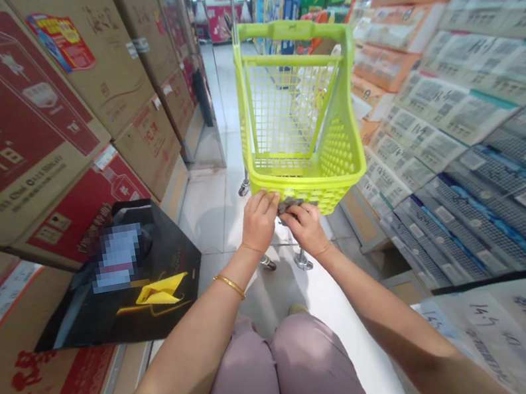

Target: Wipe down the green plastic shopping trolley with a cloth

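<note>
A lime-green wheeled shopping basket cart (311,182) stands in front of my knees, with a grid wall and a tall handle. Against its lower near side is a small, crumpled dark grey cloth (293,203). My right hand (304,225) is closed on the cloth, thumb and fingers pinched together. My left hand (260,217) wears a gold bangle at the wrist; its fingers are bent at the cloth's left end, close against the cart's side. The fingertips of both hands are partly hidden.
Stacked cartons (122,52) line the left side, with a black bag (159,241) and a yellow paper piece (163,289) beside me. Wrapped packages (466,55) fill the right shelves. The tiled aisle floor (202,214) runs ahead, where a person is partly visible.
</note>
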`<state>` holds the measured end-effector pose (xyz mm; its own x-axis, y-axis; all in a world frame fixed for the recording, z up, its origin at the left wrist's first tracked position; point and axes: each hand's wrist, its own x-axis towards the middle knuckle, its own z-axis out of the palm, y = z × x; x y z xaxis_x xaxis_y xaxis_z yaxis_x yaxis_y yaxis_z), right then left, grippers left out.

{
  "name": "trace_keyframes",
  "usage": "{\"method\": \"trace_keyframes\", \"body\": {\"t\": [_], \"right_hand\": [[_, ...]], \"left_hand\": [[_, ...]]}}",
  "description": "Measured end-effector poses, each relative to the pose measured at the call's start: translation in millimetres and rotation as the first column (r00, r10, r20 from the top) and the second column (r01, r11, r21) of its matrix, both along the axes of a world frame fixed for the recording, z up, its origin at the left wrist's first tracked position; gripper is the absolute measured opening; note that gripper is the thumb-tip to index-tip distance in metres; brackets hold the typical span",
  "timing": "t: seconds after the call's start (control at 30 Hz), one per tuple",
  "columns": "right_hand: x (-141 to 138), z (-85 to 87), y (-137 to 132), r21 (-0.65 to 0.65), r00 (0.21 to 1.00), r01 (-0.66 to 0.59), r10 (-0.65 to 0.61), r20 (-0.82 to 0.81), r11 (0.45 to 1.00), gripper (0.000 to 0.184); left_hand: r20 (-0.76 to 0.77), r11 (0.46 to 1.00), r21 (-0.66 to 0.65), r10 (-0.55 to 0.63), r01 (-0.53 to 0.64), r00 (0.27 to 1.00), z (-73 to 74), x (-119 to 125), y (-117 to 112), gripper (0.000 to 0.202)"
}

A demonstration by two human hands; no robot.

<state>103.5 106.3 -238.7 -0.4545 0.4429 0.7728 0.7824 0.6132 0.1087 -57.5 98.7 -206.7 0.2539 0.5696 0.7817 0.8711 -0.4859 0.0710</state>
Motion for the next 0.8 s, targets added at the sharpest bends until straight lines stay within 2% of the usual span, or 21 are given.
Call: {"method": "trace_keyframes", "body": {"t": [0.17,0.3,0.37,0.47,0.6,0.67,0.8], "right_hand": [[-6.3,33.4,-0.1,0.035,0.991,0.022,-0.018,-0.130,0.999,0.019],[-11.2,62.8,0.7,0.156,0.979,0.036,-0.004,-0.203,0.987,0.020],[-13.7,69.3,0.9,0.185,0.981,0.032,0.004,-0.193,0.982,0.023],[-17.8,60.2,0.8,0.146,0.994,0.000,0.016,-0.107,0.989,0.027],[-22.6,27.5,2.4,-0.005,0.997,0.020,-0.020,-0.079,1.000,0.028],[-24.1,14.5,4.5,-0.037,0.994,0.032,-0.036,-0.104,0.999,0.029],[-22.7,1.0,7.0,-0.068,0.997,0.027,-0.031,-0.066,0.997,0.025]], "left_hand": [[0.046,1.000,-0.015,0.017,-0.016,0.999,-0.2,0.2,0.1,0.028],[0.076,1.000,-0.025,0.021,-0.019,0.997,-0.2,-0.8,1.5,0.028],[0.087,1.000,-0.023,0.017,-0.016,0.996,-0.2,-2.2,1.8,0.027],[0.079,0.999,-0.009,0.033,-0.032,0.996,-0.2,-4.7,1.3,0.026],[0.059,0.999,-0.026,0.049,-0.048,0.997,0.5,-7.0,0.2,0.027],[0.052,0.998,-0.029,0.055,-0.054,0.997,0.7,-7.4,0.2,0.028],[0.059,0.997,-0.021,0.073,-0.071,0.996,-0.5,-8.3,1.9,0.024]]}}
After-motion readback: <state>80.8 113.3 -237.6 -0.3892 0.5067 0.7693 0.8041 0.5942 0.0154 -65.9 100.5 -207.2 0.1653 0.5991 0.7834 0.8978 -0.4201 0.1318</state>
